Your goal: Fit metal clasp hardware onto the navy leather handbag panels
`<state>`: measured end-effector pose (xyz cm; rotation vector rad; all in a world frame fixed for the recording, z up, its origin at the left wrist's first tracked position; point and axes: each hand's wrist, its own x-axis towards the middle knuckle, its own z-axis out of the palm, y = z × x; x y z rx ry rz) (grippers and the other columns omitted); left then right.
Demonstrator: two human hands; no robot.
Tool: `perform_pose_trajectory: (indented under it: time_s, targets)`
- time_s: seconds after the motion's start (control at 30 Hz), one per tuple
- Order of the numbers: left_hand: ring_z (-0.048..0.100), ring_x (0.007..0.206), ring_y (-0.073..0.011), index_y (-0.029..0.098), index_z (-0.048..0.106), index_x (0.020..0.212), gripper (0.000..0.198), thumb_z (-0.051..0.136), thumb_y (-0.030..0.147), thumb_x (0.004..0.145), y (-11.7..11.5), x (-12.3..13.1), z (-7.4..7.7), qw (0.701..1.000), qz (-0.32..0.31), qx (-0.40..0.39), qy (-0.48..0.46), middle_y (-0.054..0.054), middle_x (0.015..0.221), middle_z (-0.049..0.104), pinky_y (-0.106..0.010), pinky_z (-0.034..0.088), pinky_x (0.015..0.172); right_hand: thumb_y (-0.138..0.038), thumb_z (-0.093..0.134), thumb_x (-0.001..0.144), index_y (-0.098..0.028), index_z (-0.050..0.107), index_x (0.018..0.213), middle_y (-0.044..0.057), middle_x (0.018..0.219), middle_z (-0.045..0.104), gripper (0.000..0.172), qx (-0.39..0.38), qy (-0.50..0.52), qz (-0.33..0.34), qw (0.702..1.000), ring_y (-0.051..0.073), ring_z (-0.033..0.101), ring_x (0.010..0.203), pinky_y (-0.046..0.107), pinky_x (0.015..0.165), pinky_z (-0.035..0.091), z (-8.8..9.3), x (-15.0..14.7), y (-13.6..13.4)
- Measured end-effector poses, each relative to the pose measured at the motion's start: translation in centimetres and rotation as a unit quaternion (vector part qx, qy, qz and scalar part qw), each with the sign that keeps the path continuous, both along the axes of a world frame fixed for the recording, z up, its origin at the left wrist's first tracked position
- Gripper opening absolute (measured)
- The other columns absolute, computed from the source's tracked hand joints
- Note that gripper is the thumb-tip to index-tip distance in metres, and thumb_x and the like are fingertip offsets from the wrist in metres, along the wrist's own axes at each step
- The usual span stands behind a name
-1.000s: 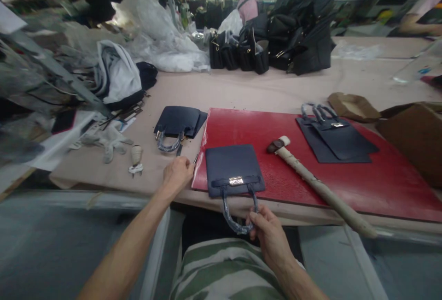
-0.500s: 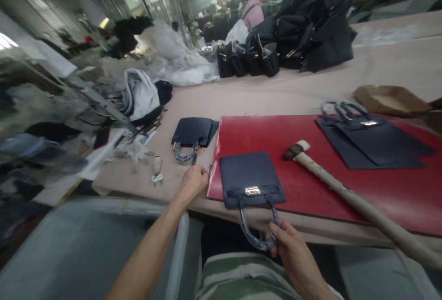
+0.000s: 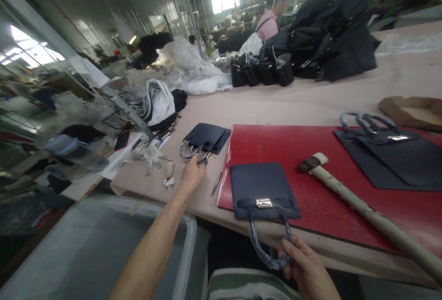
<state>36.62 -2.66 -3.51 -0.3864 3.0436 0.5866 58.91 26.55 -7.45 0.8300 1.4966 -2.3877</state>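
My handbag panel [image 3: 260,184] is matt, grained navy leather with a shiny metal clasp [image 3: 263,203]; its handle [image 3: 267,249] is wrapped in glossy plastic. Beneath it, the red mat [image 3: 311,198] looks pebbled; beside it, the hammer [image 3: 359,208] handle is cloth-taped.

head-worn view, facing down, near table [image 3: 311,102]

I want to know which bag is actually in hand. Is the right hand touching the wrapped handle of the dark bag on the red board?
Touching. The head view shows the right hand with fingers curled around the wrapped handle of the dark bag, which overhangs the table edge.
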Motion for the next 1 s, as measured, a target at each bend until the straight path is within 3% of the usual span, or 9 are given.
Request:
perform_pose_trajectory:
  time_s: [0.13, 0.27, 0.37, 0.47, 0.57, 0.7, 0.8, 0.9, 1.0]
  targets:
    - [0.067, 0.116, -0.0344, 0.015, 0.065, 0.122, 0.042, 0.056, 0.042, 0.089, -0.7, -0.8, 0.6, 0.999, 0.004, -0.016, -0.03, -0.018, 0.119, 0.074, -0.041, 0.05, 0.096, -0.063, 0.091, 0.065, -0.016, 0.062, 0.083, 0.0, 0.074, 0.058, 0.058, -0.014, -0.005, 0.039, 0.999, 0.01, 0.048, 0.058, 0.022, 0.048, 0.041, -0.2, -0.2, 0.5]
    - [0.065, 0.118, -0.0415, 0.007, 0.054, 0.129, 0.065, 0.066, 0.048, 0.081, -0.2, 0.2, 1.0, 0.997, 0.012, -0.057, -0.052, -0.027, 0.124, 0.068, -0.046, 0.051, 0.094, -0.065, 0.092, 0.059, -0.015, 0.061, 0.081, -0.001, 0.07, 0.057, 0.063, -0.006, -0.014, 0.019, 1.0, 0.009, 0.046, 0.055, 0.021, 0.046, 0.039, 0.4, -0.5, 0.3]
    - [0.066, 0.117, -0.0408, 0.009, 0.061, 0.118, 0.058, 0.067, 0.05, 0.077, -0.5, 0.5, 0.8, 0.991, -0.012, -0.076, -0.109, -0.027, 0.123, 0.069, -0.043, 0.051, 0.09, -0.064, 0.091, 0.059, -0.015, 0.059, 0.078, -0.001, 0.067, 0.057, 0.061, -0.006, -0.01, 0.013, 1.0, 0.009, 0.043, 0.051, 0.021, 0.045, 0.038, 1.0, -0.5, -0.1]
    - [0.072, 0.096, -0.0364, 0.014, 0.069, 0.084, 0.029, 0.065, 0.041, 0.075, -1.2, -0.1, 0.1, 0.984, -0.051, -0.057, -0.16, -0.022, 0.096, 0.076, -0.038, 0.05, 0.075, -0.059, 0.088, 0.063, -0.016, 0.057, 0.077, 0.0, 0.067, 0.058, 0.055, -0.013, 0.002, 0.014, 1.0, 0.008, 0.044, 0.05, 0.021, 0.046, 0.037, 1.2, -0.4, -0.4]
    - [0.066, 0.062, -0.0262, 0.018, 0.062, 0.058, 0.018, 0.064, 0.031, 0.07, -1.7, -0.6, -0.4, 0.979, -0.077, -0.015, -0.188, -0.012, 0.058, 0.067, -0.032, 0.041, 0.057, -0.056, 0.086, 0.066, -0.016, 0.055, 0.078, -0.001, 0.067, 0.059, 0.051, -0.021, 0.011, 0.003, 1.0, 0.008, 0.045, 0.049, 0.02, 0.046, 0.036, 1.0, -0.1, -0.4]
    - [0.058, 0.05, -0.0186, 0.019, 0.057, 0.062, 0.021, 0.062, 0.037, 0.071, -2.1, 0.2, -0.4, 0.977, -0.058, 0.07, -0.193, -0.005, 0.05, 0.06, -0.028, 0.04, 0.049, -0.051, 0.085, 0.071, -0.017, 0.054, 0.079, -0.001, 0.066, 0.059, 0.047, -0.042, 0.02, -0.005, 0.999, 0.007, 0.045, 0.048, 0.019, 0.046, 0.036, 0.7, 0.3, -0.3]
    - [0.059, 0.052, -0.0146, 0.018, 0.056, 0.075, 0.03, 0.06, 0.048, 0.074, -2.2, 1.6, -0.1, 0.962, -0.041, 0.208, -0.174, -0.001, 0.058, 0.063, -0.024, 0.045, 0.051, -0.05, 0.085, 0.072, -0.017, 0.054, 0.08, -0.001, 0.068, 0.059, 0.046, -0.058, 0.022, -0.011, 0.998, 0.007, 0.045, 0.049, 0.018, 0.046, 0.036, 0.6, 0.7, -0.1]
    - [0.061, 0.055, -0.0122, 0.014, 0.058, 0.083, 0.044, 0.074, 0.051, 0.065, -1.4, 3.3, 0.2, 0.905, -0.018, 0.404, -0.131, -0.001, 0.066, 0.068, -0.022, 0.048, 0.053, -0.05, 0.086, 0.071, -0.016, 0.055, 0.079, 0.0, 0.07, 0.06, 0.047, -0.07, 0.024, -0.014, 0.997, 0.007, 0.045, 0.05, 0.017, 0.046, 0.036, 0.7, 0.9, 0.1]
    - [0.064, 0.059, -0.0122, 0.013, 0.059, 0.087, 0.053, 0.084, 0.05, 0.059, 0.8, 5.0, 0.6, 0.841, 0.003, 0.533, -0.095, -0.003, 0.074, 0.072, -0.023, 0.053, 0.057, -0.05, 0.087, 0.07, -0.016, 0.058, 0.079, 0.001, 0.073, 0.061, 0.046, -0.085, 0.028, -0.013, 0.996, 0.007, 0.045, 0.05, 0.019, 0.047, 0.037, 1.0, 0.9, 0.1]
